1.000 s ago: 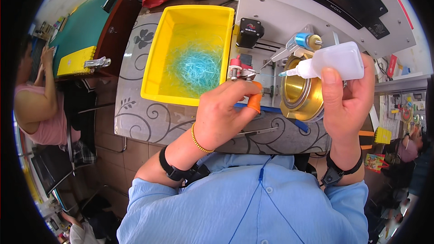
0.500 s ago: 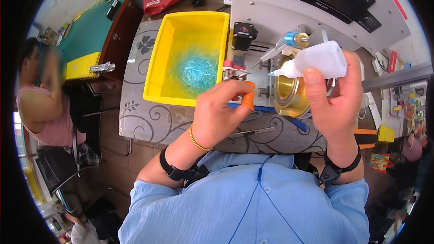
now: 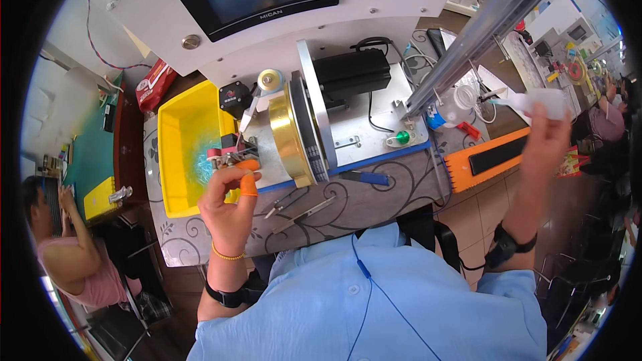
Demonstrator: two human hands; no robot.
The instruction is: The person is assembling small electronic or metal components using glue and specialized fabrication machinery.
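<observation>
My left hand (image 3: 231, 210), with orange finger cots on its fingertips, is closed in a pinch by the small metal fixture (image 3: 229, 158) at the machine's left end. What lies between those fingertips, if anything, is too small to make out. Out to the far right, my right hand (image 3: 543, 150) grips a white plastic squeeze bottle (image 3: 547, 103) with a narrow nozzle; both are smeared by motion. Between my hands stands the machine, with a gold wheel (image 3: 283, 137) and a white plate (image 3: 364, 120). Left of the fixture, a yellow bin (image 3: 171, 180) holds fine light-blue strands (image 3: 202, 164).
Tweezers (image 3: 304, 214) and a blue-handled tool (image 3: 364, 177) lie along the table's front. To the right are a clear plastic bottle (image 3: 455, 107) and an orange board (image 3: 468, 172). A metal post (image 3: 468, 43) rises there. At far left sits a person in pink (image 3: 73, 254).
The view has swung right. My right hand has carried the squeeze bottle away from the fixture to the far right. My left hand remains by the fixture, still pinched.
</observation>
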